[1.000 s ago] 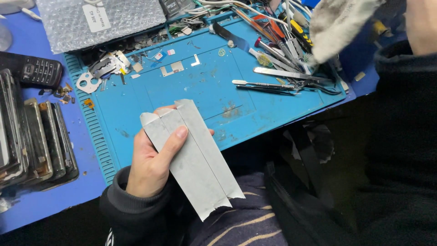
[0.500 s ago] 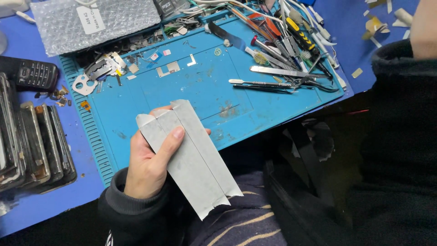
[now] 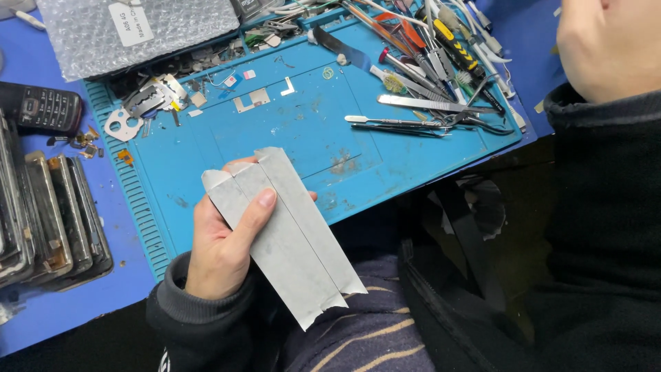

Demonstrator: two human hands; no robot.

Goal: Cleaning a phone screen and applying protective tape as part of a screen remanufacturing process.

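My left hand (image 3: pixel 224 241) grips a long flat grey pouch (image 3: pixel 292 238) with a folded seam down its middle. The thumb presses on its front and the fingers wrap behind it. The pouch slants from upper left to lower right over the near edge of the blue work mat (image 3: pixel 206 148) and above my lap. My right hand (image 3: pixel 606 41) is raised close to the camera at the top right, coming out of a black sleeve. Only part of it shows and its fingers are out of view.
Tweezers, spudgers and screwdrivers (image 3: pixel 427 76) lie heaped on the mat's far right. Small metal parts (image 3: pixel 148 103) are scattered at its far left. A bubble-wrap bag (image 3: pixel 138 27) lies behind, a dark keypad phone (image 3: pixel 41 107) to the left, and a row of phones (image 3: pixel 48 213) on edge.
A mottled grey piece held up at the top right one second ago is gone from view. My right arm now fills more of the right side. The left hand keeps holding the pouch.
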